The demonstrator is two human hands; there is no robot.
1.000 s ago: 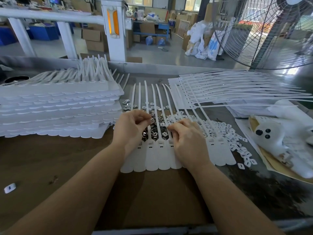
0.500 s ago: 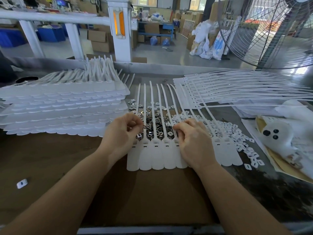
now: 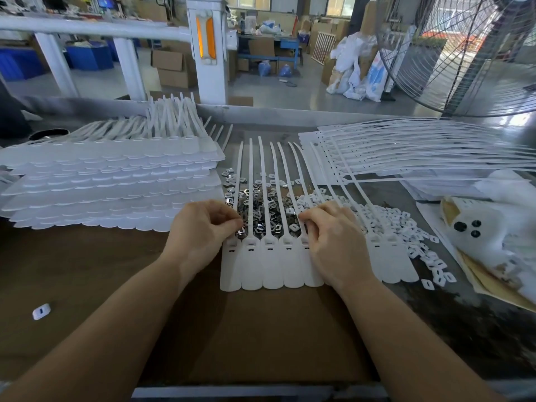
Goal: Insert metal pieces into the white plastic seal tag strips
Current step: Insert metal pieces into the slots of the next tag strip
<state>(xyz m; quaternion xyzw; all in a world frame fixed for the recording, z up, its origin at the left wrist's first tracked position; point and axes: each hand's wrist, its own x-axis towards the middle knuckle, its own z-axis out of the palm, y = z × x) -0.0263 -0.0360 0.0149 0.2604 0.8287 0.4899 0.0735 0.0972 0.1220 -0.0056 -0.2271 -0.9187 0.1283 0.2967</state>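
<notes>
Hands barely shifted, left hand (image 3: 203,227) grip pinching metal piece (image 3: 240,232), right hand (image 3: 333,242) grip curled on tag strips (image 3: 272,256).

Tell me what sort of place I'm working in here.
Most likely a small factory or workshop assembly bench: stacked white seal tag strips, a heap of loose metal pieces, cardboard boxes and a big industrial fan on the concrete floor behind.

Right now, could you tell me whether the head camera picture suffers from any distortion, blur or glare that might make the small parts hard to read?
Head view: wide-angle bending curves the white rail and table edge; the big fan at top right is smeared; bright daylight washes out behind it; the metal pieces glint but stay sharp between the left hand and right hand.
</notes>
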